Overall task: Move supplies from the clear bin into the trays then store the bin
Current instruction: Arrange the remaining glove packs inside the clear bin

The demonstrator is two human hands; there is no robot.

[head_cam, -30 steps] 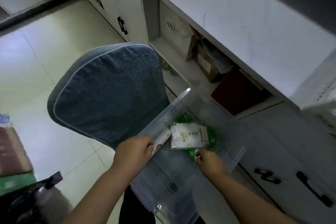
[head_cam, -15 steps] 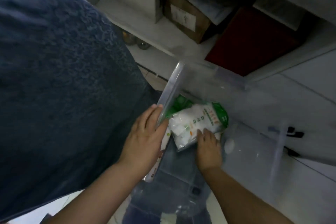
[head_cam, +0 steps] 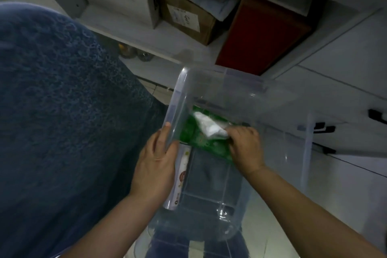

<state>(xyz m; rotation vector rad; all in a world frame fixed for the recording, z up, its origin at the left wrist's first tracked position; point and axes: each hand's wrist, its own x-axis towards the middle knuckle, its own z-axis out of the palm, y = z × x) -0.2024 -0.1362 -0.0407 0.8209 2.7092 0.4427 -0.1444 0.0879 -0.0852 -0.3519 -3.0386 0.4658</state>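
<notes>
Unloading appears unfinished: the left hand (head_cam: pixel 156 165) grips the clear plastic bin (head_cam: pixel 179 98) by its left rim while the right hand (head_cam: pixel 245 150) pinches a white-and-green packet (head_cam: pixel 208 128) inside it.

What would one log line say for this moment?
left hand: grips clear bin wall | right hand: pinches white-and-green packet inside bin | step: unloading supplies

1. Blue textured chair back (head_cam: pixel 62 121) at left, approx half the view;
2. Brown cardboard box w/ label (head_cam: pixel 186 16) on white shelf (head_cam: pixel 125 25), just beside dark red box (head_cam: pixel 261 35);
3. White cabinet doors (head_cam: pixel 345 73) at right w/ black handles (head_cam: pixel 322 128);
4. Small jars (head_cam: pixel 134 54) below shelf, blurred.
</notes>
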